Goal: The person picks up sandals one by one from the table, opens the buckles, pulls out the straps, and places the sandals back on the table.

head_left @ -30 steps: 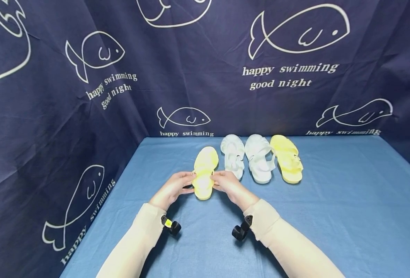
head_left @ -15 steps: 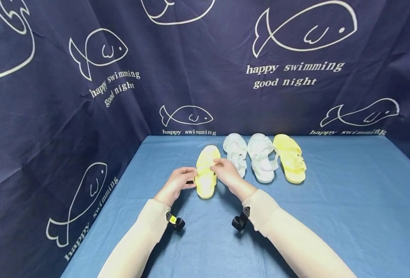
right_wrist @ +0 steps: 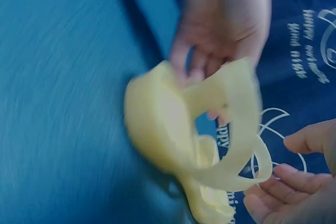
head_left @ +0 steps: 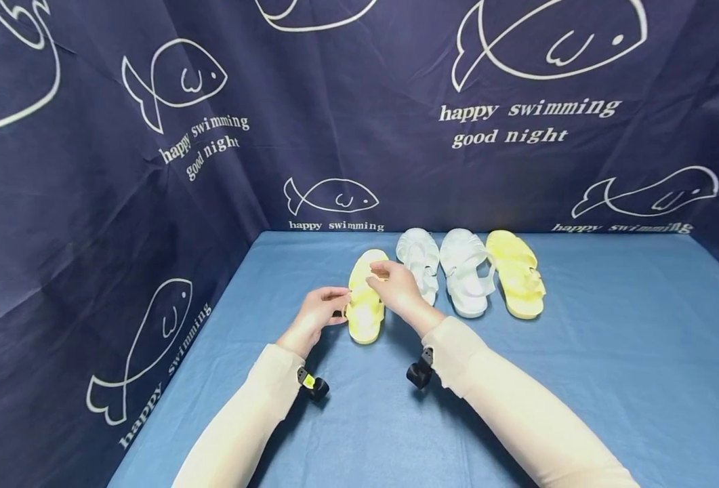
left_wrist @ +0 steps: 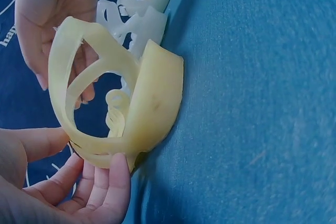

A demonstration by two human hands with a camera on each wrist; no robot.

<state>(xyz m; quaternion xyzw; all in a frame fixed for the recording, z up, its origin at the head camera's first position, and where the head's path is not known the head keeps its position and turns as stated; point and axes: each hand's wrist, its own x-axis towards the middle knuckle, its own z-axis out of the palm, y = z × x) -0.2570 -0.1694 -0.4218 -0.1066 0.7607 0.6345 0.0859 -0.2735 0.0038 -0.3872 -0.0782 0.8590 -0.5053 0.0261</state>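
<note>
A yellow sandal (head_left: pixel 365 318) lies on the blue cloth, toe pointing away and heel toward me. My left hand (head_left: pixel 319 313) is at its left side; in the left wrist view, the thumb and fingers (left_wrist: pixel 121 169) pinch the strap near the sole. The heel strap (left_wrist: pixel 59 72) stands up as a loop. My right hand (head_left: pixel 400 291) hovers over the sandal's front, hiding part of it. Seen from the right wrist, its thumb and fingers (right_wrist: pixel 286 182) are spread apart with nothing between them, close to the strap.
Right of the held sandal, two pale whitish sandals (head_left: pixel 419 257) (head_left: pixel 465 278) and another yellow sandal (head_left: pixel 516 278) stand in a row near the back edge. A dark blue curtain (head_left: pixel 335 135) printed with fish rises behind and along the left.
My right hand has left the sandal's right side and moved forward and up over its front. My left hand stays at the left side. The view has shifted slightly.
</note>
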